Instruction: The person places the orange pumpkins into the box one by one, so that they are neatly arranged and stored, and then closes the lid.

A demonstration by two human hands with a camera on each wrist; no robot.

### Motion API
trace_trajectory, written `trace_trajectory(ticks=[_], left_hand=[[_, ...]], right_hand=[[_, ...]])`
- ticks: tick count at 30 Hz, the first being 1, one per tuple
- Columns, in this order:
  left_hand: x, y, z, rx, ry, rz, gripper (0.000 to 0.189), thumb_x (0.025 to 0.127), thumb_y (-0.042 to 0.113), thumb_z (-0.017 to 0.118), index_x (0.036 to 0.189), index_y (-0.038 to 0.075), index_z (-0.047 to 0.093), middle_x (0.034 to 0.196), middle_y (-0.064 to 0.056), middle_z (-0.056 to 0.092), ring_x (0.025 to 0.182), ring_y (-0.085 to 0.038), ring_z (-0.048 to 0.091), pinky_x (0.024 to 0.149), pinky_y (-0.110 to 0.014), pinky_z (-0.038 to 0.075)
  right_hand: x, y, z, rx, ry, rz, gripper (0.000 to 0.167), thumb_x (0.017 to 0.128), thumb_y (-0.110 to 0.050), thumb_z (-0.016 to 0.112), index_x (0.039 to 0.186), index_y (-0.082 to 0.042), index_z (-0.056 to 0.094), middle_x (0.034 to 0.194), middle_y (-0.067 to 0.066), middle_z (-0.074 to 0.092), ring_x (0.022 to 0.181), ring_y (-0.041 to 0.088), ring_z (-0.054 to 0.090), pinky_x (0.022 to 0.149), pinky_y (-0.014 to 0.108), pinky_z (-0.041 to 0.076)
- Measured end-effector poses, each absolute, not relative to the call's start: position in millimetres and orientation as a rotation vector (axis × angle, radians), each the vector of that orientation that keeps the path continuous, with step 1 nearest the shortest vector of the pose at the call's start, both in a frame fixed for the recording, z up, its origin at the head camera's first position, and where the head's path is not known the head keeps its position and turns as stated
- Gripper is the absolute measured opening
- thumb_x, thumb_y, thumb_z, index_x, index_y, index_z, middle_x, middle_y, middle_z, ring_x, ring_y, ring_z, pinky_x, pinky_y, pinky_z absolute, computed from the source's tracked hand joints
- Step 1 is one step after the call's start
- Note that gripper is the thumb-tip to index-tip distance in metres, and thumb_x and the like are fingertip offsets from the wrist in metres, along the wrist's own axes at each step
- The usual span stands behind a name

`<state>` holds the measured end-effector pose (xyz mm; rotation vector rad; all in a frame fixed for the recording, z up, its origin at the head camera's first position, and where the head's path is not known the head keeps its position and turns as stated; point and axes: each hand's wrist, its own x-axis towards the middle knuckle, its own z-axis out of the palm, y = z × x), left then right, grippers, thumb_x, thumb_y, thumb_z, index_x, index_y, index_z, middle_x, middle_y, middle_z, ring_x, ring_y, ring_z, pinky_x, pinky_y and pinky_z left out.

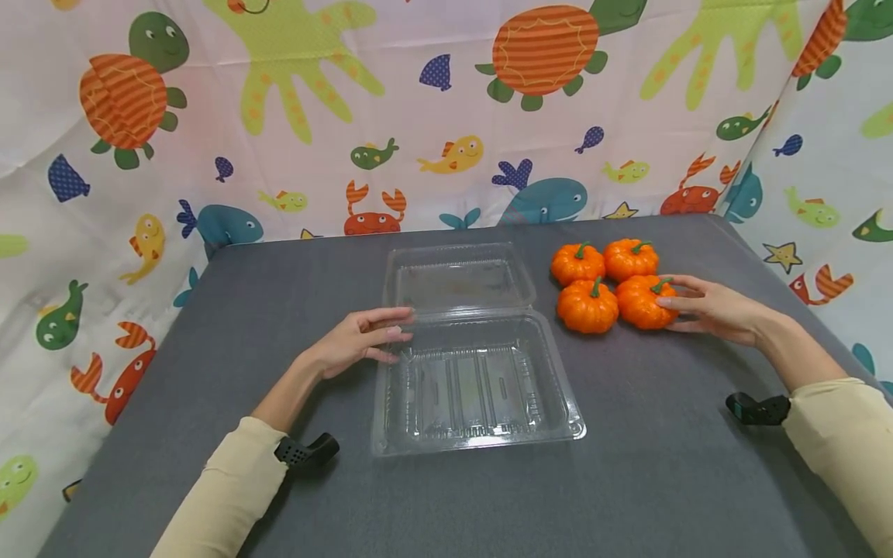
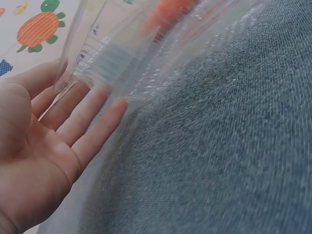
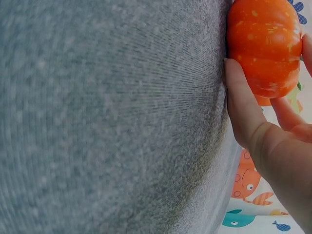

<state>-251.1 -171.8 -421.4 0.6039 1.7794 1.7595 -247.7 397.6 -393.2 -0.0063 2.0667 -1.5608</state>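
Observation:
A clear plastic clamshell box (image 1: 481, 442) lies opened out, its lid (image 1: 456, 283) folded back away from me. My left hand (image 1: 363, 339) is at the box's left side near the hinge, fingers loosely extended. In the left wrist view, the fingertips (image 2: 117, 105) meet the clear plastic. Several small orange pumpkins with green stems sit in a cluster right of the box. Around the near right pumpkin (image 1: 643, 302) my right hand (image 1: 718, 310) has its thumb and fingers. The right wrist view shows this pumpkin (image 3: 265, 44) between thumb and fingers, low at the cloth.
The other pumpkins (image 1: 587, 308) stand close beside the held one. A grey cloth (image 1: 335, 504) covers the table. Behind it hangs a curtain (image 1: 307, 209) printed with sea animals. Each forearm carries a black wrist camera (image 1: 307, 451).

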Motion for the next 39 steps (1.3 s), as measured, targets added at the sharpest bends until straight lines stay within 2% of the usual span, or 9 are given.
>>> trace_trajectory(ticks=[8, 19, 24, 29, 34, 37, 39], left_hand=[[-256.9, -164.2, -422.0, 0.614, 1.830, 1.785, 0.048, 0.098, 0.012, 0.055, 0.141, -0.003, 0.041, 0.144, -0.017, 0.042, 0.122, -0.031, 0.051, 0.086, -0.048, 0.051], [-265.6, -161.1, -419.0, 0.614, 1.861, 1.805, 0.044, 0.099, 0.008, 0.051, 0.140, -0.005, 0.042, 0.143, -0.019, 0.043, 0.120, -0.031, 0.053, 0.084, -0.048, 0.052], [-271.4, -164.9, -417.5, 0.611, 1.892, 1.782, 0.043, 0.099, 0.011, 0.052, 0.139, -0.003, 0.044, 0.140, -0.018, 0.046, 0.119, -0.031, 0.053, 0.085, -0.048, 0.052], [-275.4, -166.2, -416.1, 0.621, 1.919, 1.782, 0.043, 0.099, 0.010, 0.052, 0.139, -0.003, 0.044, 0.140, -0.018, 0.046, 0.118, -0.031, 0.054, 0.084, -0.047, 0.052], [-277.4, -164.6, -414.7, 0.655, 1.919, 1.778, 0.042, 0.099, 0.009, 0.051, 0.139, -0.005, 0.043, 0.141, -0.019, 0.045, 0.119, -0.033, 0.053, 0.084, -0.046, 0.052], [-278.6, -163.5, -414.7, 0.668, 1.925, 1.772, 0.042, 0.100, 0.009, 0.050, 0.139, -0.005, 0.043, 0.141, -0.019, 0.045, 0.119, -0.034, 0.053, 0.083, -0.045, 0.053], [-279.2, -162.9, -415.3, 0.671, 1.930, 1.772, 0.042, 0.099, 0.009, 0.050, 0.139, -0.005, 0.044, 0.141, -0.019, 0.045, 0.118, -0.034, 0.054, 0.083, -0.045, 0.053]], right_hand=[[-245.7, 397.5, -395.0, -0.018, 2.068, -1.587, 0.069, 0.101, -0.020, 0.051, 0.150, -0.009, 0.004, 0.151, 0.022, 0.006, 0.106, 0.001, 0.052, 0.092, 0.030, 0.047], [-244.9, 406.7, -374.4, 0.066, 2.090, -1.668, 0.063, 0.102, -0.022, 0.048, 0.150, -0.019, 0.007, 0.149, 0.016, 0.008, 0.105, 0.000, 0.052, 0.093, 0.029, 0.046], [-247.6, 406.9, -356.4, 0.110, 2.091, -1.768, 0.058, 0.101, -0.020, 0.050, 0.148, -0.026, 0.016, 0.139, 0.008, 0.023, 0.104, 0.003, 0.054, 0.091, 0.026, 0.048], [-250.4, 395.5, -339.9, 0.095, 2.094, -1.864, 0.060, 0.099, -0.016, 0.052, 0.147, -0.026, 0.017, 0.133, 0.004, 0.029, 0.103, 0.005, 0.055, 0.085, 0.022, 0.050], [-254.6, 374.6, -329.5, 0.039, 2.122, -1.891, 0.062, 0.098, -0.014, 0.054, 0.148, -0.026, 0.018, 0.143, 0.009, 0.022, 0.109, 0.007, 0.051, 0.083, 0.021, 0.051], [-258.3, 358.0, -324.7, 0.021, 2.193, -1.819, 0.067, 0.098, -0.019, 0.055, 0.150, -0.029, 0.015, 0.154, 0.012, 0.009, 0.122, 0.015, 0.039, 0.085, 0.020, 0.049], [-260.9, 345.0, -321.7, 0.007, 2.249, -1.753, 0.072, 0.097, -0.024, 0.056, 0.152, -0.029, 0.010, 0.157, 0.015, 0.001, 0.129, 0.022, 0.030, 0.092, 0.023, 0.046]])
